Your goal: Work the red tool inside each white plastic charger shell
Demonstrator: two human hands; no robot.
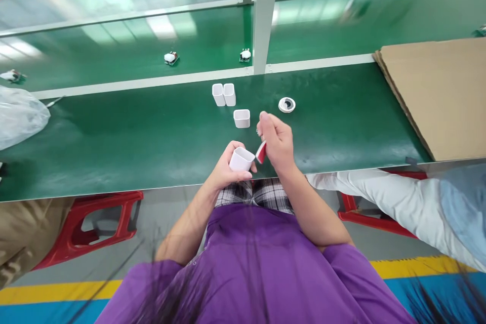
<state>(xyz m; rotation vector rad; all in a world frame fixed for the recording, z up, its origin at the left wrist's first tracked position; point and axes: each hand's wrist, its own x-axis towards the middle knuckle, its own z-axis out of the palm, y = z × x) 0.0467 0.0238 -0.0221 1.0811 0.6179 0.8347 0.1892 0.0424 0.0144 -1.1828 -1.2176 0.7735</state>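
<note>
My left hand (225, 169) is wrapped round a white plastic housing (241, 160), tilted with its open end facing up and away. Close beside it, my right hand (278, 142) is closed on a small red piece with a white edge (261, 152), which sticks out below the fingers near the housing's rim. What kind of thing this piece is, I cannot make out. Just beyond the hands stands another white housing (242, 119), and farther back two more white housings (223, 94) sit side by side. A round white part with a dark centre (287, 105) lies past my right hand.
Flat cardboard sheets (436, 106) cover the right end of the green bench (114, 152). A clear plastic bag (21, 116) lies at the left. Small circuit boards (171, 57) rest behind the rail and upright post (264, 20). People sit on both sides on red stools (125, 212).
</note>
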